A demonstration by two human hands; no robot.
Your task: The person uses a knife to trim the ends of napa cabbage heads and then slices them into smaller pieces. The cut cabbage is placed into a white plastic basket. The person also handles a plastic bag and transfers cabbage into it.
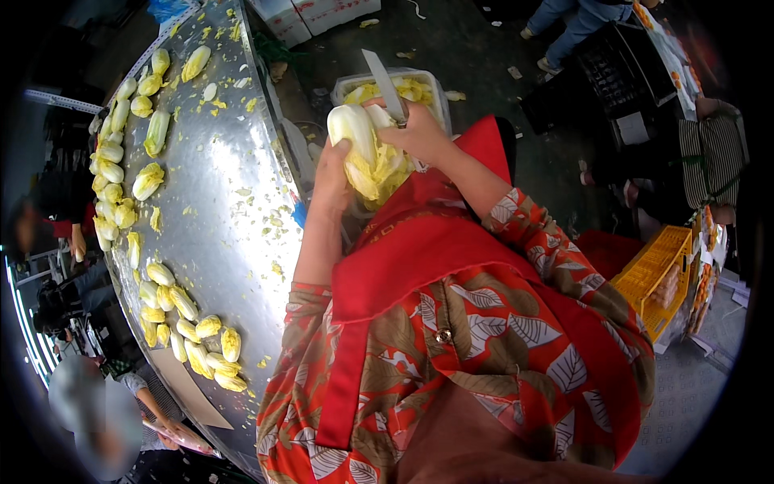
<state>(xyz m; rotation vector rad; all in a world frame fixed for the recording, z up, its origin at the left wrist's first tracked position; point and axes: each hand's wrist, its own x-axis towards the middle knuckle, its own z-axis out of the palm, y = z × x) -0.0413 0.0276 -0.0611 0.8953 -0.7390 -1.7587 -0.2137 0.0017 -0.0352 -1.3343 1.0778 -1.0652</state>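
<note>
A napa cabbage [353,129], white at the base with yellow leaves, is held over a light-coloured tub [441,98]. My left hand [332,171] is closed on the near left side of the cabbage, thumb against its white part. In my right hand [425,135] is a knife [384,84], its broad blade pointing up and away. The fingers of that hand are against the right side of the cabbage. Loose yellow leaves [413,89] lie in the tub, partly hidden behind my hands and the cabbage.
A long metal table [234,153] runs along my left, with several napa cabbages [109,169] at its far side and leaf scraps scattered over it. White boxes [310,16] stand ahead. To the right are a yellow crate [657,274] and other people; another person [153,411] is at lower left.
</note>
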